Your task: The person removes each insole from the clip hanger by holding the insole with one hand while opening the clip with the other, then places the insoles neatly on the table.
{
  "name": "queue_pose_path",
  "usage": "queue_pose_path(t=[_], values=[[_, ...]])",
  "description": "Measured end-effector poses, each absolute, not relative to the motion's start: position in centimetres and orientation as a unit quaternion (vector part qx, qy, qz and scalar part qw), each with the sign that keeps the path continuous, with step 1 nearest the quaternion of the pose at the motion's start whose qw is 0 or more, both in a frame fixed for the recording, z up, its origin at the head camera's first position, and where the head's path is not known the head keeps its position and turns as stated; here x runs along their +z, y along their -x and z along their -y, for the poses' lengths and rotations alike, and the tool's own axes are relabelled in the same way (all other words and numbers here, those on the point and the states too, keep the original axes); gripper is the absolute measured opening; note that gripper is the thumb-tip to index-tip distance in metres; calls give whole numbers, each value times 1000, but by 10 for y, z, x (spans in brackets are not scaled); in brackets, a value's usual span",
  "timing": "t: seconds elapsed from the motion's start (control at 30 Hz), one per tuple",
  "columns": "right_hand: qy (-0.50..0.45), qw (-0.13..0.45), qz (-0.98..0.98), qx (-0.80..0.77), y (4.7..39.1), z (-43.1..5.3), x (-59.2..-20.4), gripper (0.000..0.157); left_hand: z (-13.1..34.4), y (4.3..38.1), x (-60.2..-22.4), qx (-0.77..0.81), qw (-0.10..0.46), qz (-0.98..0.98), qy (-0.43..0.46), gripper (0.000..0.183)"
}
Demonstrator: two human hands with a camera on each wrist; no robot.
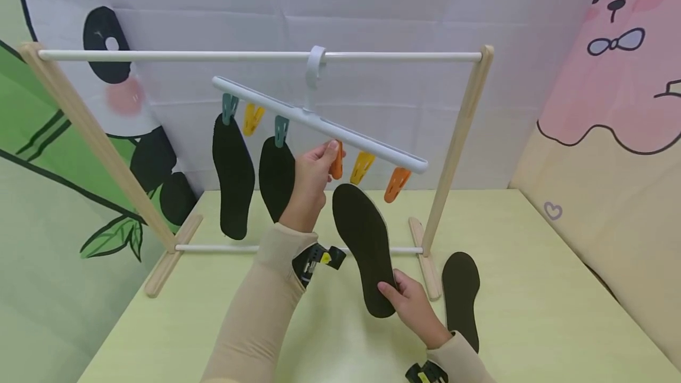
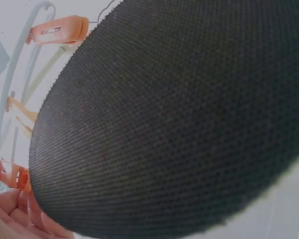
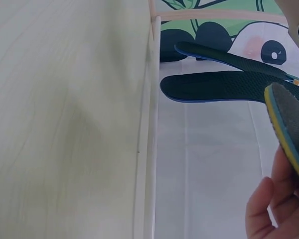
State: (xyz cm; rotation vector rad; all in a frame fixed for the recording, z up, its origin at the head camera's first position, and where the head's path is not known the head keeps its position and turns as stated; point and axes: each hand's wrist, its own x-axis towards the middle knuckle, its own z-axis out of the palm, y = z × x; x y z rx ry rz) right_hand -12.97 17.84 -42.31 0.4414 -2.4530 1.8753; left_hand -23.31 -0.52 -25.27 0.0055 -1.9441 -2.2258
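Note:
My left hand [image 1: 310, 181] pinches an orange clip [image 1: 337, 161] on the tilted white hanger [image 1: 266, 101] between thumb and fingers. Lower down, my right hand [image 1: 417, 309] grips the narrow end of a black shoe insole [image 1: 364, 241], thumb on its face. The insole's broad end points up, just below the hanger's clips. In the left wrist view that insole [image 2: 164, 114] fills most of the picture, its rim overlapping the pinched orange clip [image 2: 21, 178]. A layered yellow and blue edge shows on the held insole [image 3: 281, 127] in the right wrist view.
Two black insoles, one at far left [image 1: 233, 179] and one partly behind my left hand [image 1: 273, 173], hang from teal clips. Yellow clips [image 1: 363, 167] and another orange clip [image 1: 397, 185] hang nearby. The rack's white rail [image 1: 186, 56] bears the hanger. Another insole [image 1: 461, 294] lies on the table [image 1: 537, 288].

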Motion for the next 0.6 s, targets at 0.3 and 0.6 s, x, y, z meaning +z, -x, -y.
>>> queue_pose_path(t=[0.3,0.6], values=[[-132,12,789,600,130,-182,-428,20,4,235,-254,-748,95,657,-1,34],[-131,20,788,601,130,-184,-430,20,5,237,-254,-745,87,661,-3,36]])
